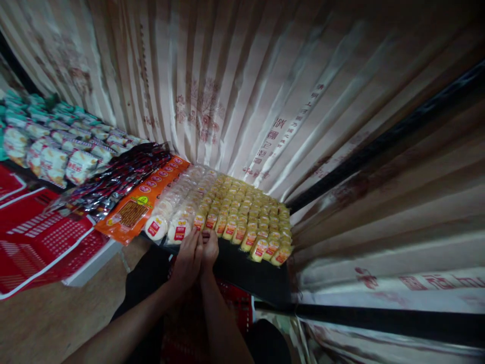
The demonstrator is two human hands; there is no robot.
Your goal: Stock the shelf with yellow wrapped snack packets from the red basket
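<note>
Side by side at the shelf's front edge, my left hand (188, 254) and my right hand (209, 248) are closed, fingertips close together. They press against a small yellow wrapped cake (199, 221) with a red label, at the left end of the front row; the tips' exact grip is partly hidden. To the right, several rows of the same yellow wrapped cakes (248, 217) fill the black shelf (246, 270). Just left of my hands are rows of round white wrapped cakes (179, 230) with red labels.
An orange snack bag (136, 205) lies left of the cakes, beside dark shiny packets (125, 174) and rows of white-and-green bags (81, 164). A red basket (45, 242) stands at lower left. A printed pale curtain (227, 101) hangs behind; a black pole (364, 146) crosses at right.
</note>
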